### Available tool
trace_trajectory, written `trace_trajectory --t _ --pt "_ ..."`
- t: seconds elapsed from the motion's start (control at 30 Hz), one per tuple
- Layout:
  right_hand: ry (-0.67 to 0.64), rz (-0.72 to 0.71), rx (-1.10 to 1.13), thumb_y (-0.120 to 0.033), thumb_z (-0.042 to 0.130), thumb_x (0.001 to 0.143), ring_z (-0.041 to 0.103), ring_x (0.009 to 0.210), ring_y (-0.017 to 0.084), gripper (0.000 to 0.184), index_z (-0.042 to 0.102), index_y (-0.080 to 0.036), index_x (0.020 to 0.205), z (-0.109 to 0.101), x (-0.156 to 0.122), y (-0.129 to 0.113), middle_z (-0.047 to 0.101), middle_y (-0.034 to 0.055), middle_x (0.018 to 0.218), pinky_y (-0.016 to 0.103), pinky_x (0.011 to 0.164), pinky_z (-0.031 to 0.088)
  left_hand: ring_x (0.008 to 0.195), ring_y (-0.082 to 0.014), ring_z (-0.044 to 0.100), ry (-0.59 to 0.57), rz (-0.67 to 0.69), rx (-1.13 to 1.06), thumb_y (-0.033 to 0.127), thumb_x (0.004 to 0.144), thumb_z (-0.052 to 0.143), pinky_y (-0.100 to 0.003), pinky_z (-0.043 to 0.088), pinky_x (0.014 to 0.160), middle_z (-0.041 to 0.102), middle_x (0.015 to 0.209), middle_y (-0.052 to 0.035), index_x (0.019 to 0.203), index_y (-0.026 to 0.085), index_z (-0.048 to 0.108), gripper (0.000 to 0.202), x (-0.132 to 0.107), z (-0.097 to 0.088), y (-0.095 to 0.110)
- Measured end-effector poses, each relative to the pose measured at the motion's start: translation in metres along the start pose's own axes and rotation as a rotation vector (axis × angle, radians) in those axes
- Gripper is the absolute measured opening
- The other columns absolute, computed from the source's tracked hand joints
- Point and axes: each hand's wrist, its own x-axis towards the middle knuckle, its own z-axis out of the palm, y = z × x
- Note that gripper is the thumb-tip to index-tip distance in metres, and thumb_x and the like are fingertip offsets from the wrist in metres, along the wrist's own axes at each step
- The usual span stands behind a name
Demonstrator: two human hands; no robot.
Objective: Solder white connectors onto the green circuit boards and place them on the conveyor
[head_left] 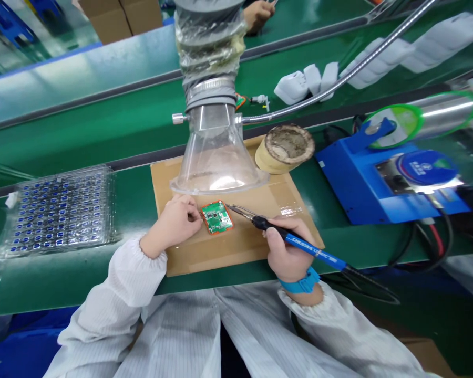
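A small green circuit board (216,216) with an orange-red rim lies on a brown cardboard sheet (220,254). At the board's left edge, my left hand (180,220) is pinched closed; a small dark bit shows by the fingertips, but what it grips is too small to name. My right hand (289,247), with a blue strap at the wrist, grips a soldering iron (295,239) with a black and blue handle. The iron's metal tip reaches the board's upper right edge; whether it touches cannot be told. A clear fume-extraction hood (219,152) hangs just above the board.
A round, worn yellowish pot (286,148) stands behind the sheet. Right of it sits a blue solder-feeding unit (382,178) with cables. On the left lies a plastic tray (61,210) of small blue parts. White moulded pieces (305,84) and another person's hand (259,14) are farther back.
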Motion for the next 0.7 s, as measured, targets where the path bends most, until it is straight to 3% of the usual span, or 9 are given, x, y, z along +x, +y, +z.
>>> trace_trajectory --t 0.13,0.23,0.37,0.43,0.5,0.57,0.63,0.7 --pt "-0.009 0.017 -0.010 -0.031 0.071 0.091 0.072 0.073 0.021 0.010 0.071 -0.022 0.094 0.000 -0.001 0.001 0.072 0.0043 0.086 0.036 0.068 0.059 0.102 -0.0248 0.056 -0.008 0.076 0.063 0.016 0.083 0.065 -0.043 0.049 0.093 0.060 0.102 -0.0082 0.074 0.019 0.065 0.009 -0.007 0.000 0.001" --pt "-0.013 0.004 -0.015 -0.031 0.071 0.090 0.072 0.076 0.022 0.009 0.071 -0.022 0.094 -0.001 0.000 0.000 0.073 0.0051 0.087 0.037 0.069 0.060 0.100 -0.0226 0.057 0.001 0.075 -0.008 0.016 0.085 0.059 -0.040 0.049 0.092 0.061 0.102 -0.0079 0.076 0.019 0.059 0.010 -0.011 -0.007 -0.004" --pt "-0.005 -0.014 -0.003 -0.031 0.073 0.089 0.071 0.075 0.022 0.009 0.072 -0.023 0.093 -0.001 0.001 -0.002 0.073 0.0051 0.086 0.035 0.067 0.058 0.081 -0.0167 0.063 -0.205 -0.123 -0.410 0.026 0.089 0.059 -0.033 0.051 0.077 0.067 0.088 -0.0043 0.080 0.020 0.056 0.012 -0.005 -0.034 -0.021" --pt "-0.004 -0.028 -0.002 -0.031 0.074 0.088 0.071 0.075 0.022 0.009 0.073 -0.023 0.092 0.000 0.000 -0.002 0.073 0.0052 0.086 0.035 0.066 0.058 0.073 -0.0150 0.064 -0.221 -0.251 -0.621 0.026 0.087 0.062 -0.029 0.050 0.069 0.069 0.080 -0.0043 0.078 0.018 0.056 0.014 0.004 -0.054 -0.035" --pt "0.001 -0.048 -0.008 -0.032 0.074 0.089 0.072 0.075 0.022 0.009 0.073 -0.024 0.092 0.000 0.001 -0.002 0.073 0.0051 0.085 0.036 0.066 0.058 0.067 -0.0138 0.064 -0.030 -0.352 -0.758 0.022 0.084 0.065 -0.027 0.051 0.066 0.068 0.078 -0.0049 0.077 0.017 0.055 0.013 0.017 -0.077 -0.052" --pt "0.014 -0.069 -0.014 -0.035 0.074 0.089 0.072 0.073 0.023 0.009 0.073 -0.026 0.092 0.000 0.002 0.000 0.073 0.0053 0.083 0.037 0.065 0.058 0.070 -0.0140 0.067 0.330 -0.403 -0.833 0.021 0.087 0.062 -0.028 0.054 0.071 0.069 0.084 -0.0060 0.085 0.017 0.054 0.009 0.031 -0.097 -0.069" --pt "0.029 -0.101 -0.018 -0.038 0.075 0.089 0.072 0.069 0.024 0.009 0.074 -0.029 0.091 0.000 0.004 0.001 0.073 0.0064 0.080 0.038 0.061 0.057 0.088 -0.0162 0.071 0.705 -0.399 -0.783 0.024 0.093 0.057 -0.032 0.057 0.084 0.071 0.105 -0.0097 0.101 0.019 0.053 0.010 0.039 -0.109 -0.080" --pt "0.050 -0.131 -0.023 -0.041 0.078 0.088 0.071 0.065 0.025 0.010 0.074 -0.032 0.088 0.000 0.007 0.002 0.073 0.0078 0.076 0.039 0.057 0.055 0.114 -0.0191 0.068 0.919 -0.373 -0.547 0.028 0.095 0.059 -0.035 0.054 0.099 0.065 0.132 -0.0128 0.119 0.021 0.052 0.026 0.037 -0.108 -0.083"
